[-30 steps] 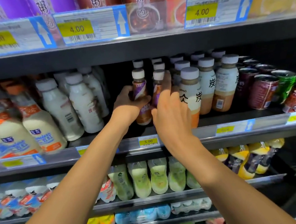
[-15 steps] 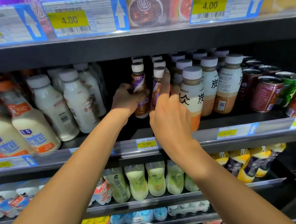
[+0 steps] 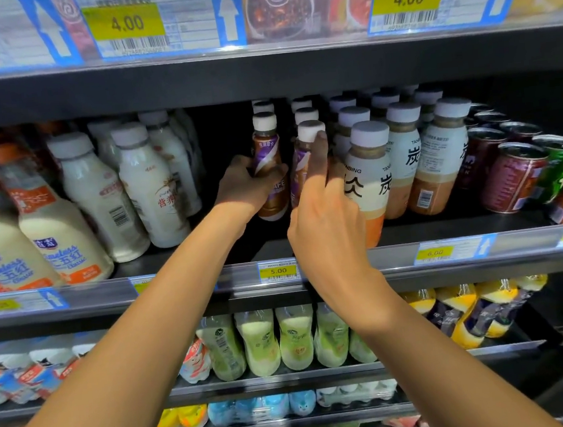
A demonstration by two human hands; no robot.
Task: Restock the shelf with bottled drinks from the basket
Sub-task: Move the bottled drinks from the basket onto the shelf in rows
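Note:
Two slim brown coffee bottles with white caps and purple labels stand at the front of two rows on the middle shelf (image 3: 310,241). My left hand (image 3: 246,187) is wrapped around the left coffee bottle (image 3: 267,152). My right hand (image 3: 324,209) grips the right coffee bottle (image 3: 307,135), with one finger stretched up to its cap. More bottles of the same kind stand behind each. The basket is out of view.
White milk bottles (image 3: 147,188) stand left of the coffee rows, tan tea bottles (image 3: 369,170) close on the right, then cans (image 3: 514,177). A dark gap lies between the milk bottles and my left hand. The upper shelf's edge (image 3: 260,74) hangs low above the caps.
Both hands have stayed on the two coffee bottles, pushed slightly deeper into the shelf. The camera has moved closer and tilted a little upward.

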